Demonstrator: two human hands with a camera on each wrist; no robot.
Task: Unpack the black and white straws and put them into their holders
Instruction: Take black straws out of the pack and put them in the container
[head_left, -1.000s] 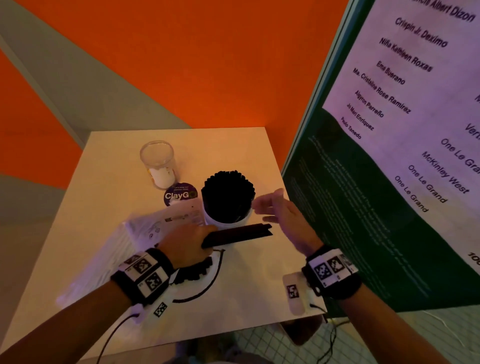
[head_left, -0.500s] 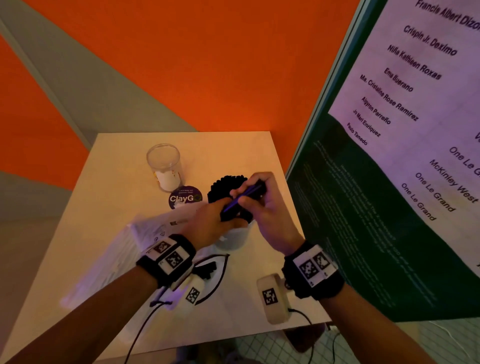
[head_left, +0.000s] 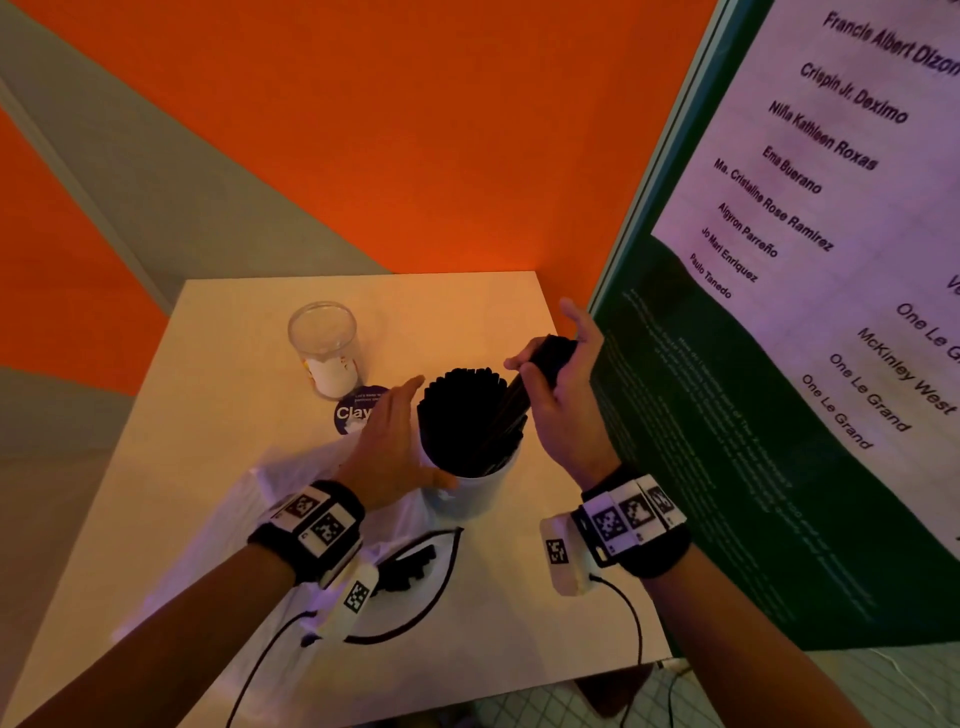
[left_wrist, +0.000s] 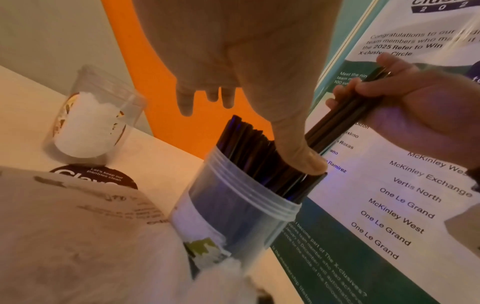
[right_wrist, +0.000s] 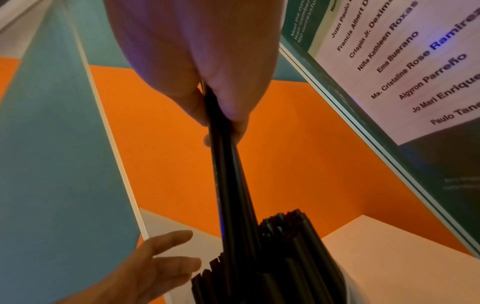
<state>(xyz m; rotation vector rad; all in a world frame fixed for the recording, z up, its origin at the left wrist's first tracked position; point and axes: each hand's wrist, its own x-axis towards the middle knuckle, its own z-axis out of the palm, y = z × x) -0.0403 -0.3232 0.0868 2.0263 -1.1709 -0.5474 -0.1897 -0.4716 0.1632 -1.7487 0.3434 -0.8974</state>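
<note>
A clear plastic holder (head_left: 470, 501) stands mid-table, packed with upright black straws (head_left: 460, 415). My right hand (head_left: 563, 400) grips a bundle of black straws (head_left: 543, 361) that leans up to the right, its lower end down among the straws in the holder. The wrist view shows thumb and fingers pinching the bundle (right_wrist: 226, 164) near its top. My left hand (head_left: 397, 439) is at the holder's left side with fingers straight. Its thumb rests on the straw tops at the holder's rim (left_wrist: 285, 207). A second clear holder (head_left: 324, 348) with a white label stands behind to the left.
A crumpled white plastic bag (head_left: 291, 493) lies under my left wrist. A few loose black straws (head_left: 410, 571) and a black loop lie on the table near its front. A round sticker (head_left: 358, 410) lies beside the holders. A poster board (head_left: 779, 364) stands close at the right.
The bundle went from my left hand, flat on the table, to my right hand, which has tilted it into the holder. My left hand let go and moved beside the holder.
</note>
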